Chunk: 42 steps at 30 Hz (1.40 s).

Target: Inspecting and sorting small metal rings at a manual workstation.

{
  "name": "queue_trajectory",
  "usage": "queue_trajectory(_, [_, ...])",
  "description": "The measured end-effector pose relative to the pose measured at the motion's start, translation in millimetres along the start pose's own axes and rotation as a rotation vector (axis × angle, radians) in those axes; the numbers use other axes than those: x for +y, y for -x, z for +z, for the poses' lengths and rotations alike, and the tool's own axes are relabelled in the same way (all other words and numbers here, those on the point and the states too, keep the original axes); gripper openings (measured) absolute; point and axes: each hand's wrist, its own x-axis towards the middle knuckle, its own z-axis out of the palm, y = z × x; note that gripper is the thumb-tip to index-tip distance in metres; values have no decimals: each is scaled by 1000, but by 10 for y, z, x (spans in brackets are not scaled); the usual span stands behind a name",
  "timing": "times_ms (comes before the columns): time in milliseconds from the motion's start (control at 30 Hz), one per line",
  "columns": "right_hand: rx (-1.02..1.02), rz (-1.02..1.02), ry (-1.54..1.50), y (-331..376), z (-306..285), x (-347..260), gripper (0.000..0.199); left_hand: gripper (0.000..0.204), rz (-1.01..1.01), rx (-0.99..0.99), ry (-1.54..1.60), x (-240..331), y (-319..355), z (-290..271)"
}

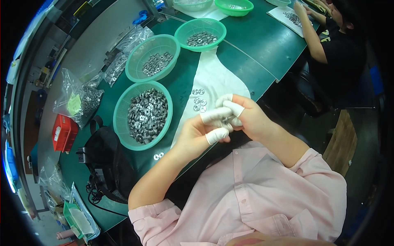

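My left hand (204,130) and my right hand (242,112) meet in front of my chest, at the table's near edge. White finger cots cover several fingertips on both. Pinched between the two hands is a small metal part (225,121), mostly hidden by the fingers. Just beyond them, a white cloth (215,76) on the green table carries several small round metal discs (200,101) with holes, set in short rows. To the left, a green mesh basket (117,119) is heaped with similar metal parts (147,117).
Two more green baskets (130,61) (179,39) of parts stand farther back. Two loose discs (159,156) lie near my left forearm. Left are a black bag (108,164), a red box (64,132) and plastic bags of parts (88,100). Another person (334,53) works at far right.
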Motion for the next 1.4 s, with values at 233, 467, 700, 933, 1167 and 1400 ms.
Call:
queue_trajectory(233, [-24,-54,12,130,-404,-202,15,14,-44,-219,147,-18,-23,172])
queue_trajectory(467, [208,-212,56,168,-892,-391,14,20,-57,347,-503,527,-366,143])
queue_trajectory(700, [158,-726,785,-125,-798,-271,17,28,139,772,-1065,891,-685,-617])
queue_trajectory(933, [15,-680,1282,-724,-432,-334,14,32,568,600,-788,94,-405,-249])
queue_trajectory(1167, [-152,-654,1720,-1240,7,-98,17,36,365,641,-664,-424,-91,-455])
queue_trajectory(1400, [-282,-492,2114,-1331,481,2,13,32,311,704,-553,-403,-36,-628])
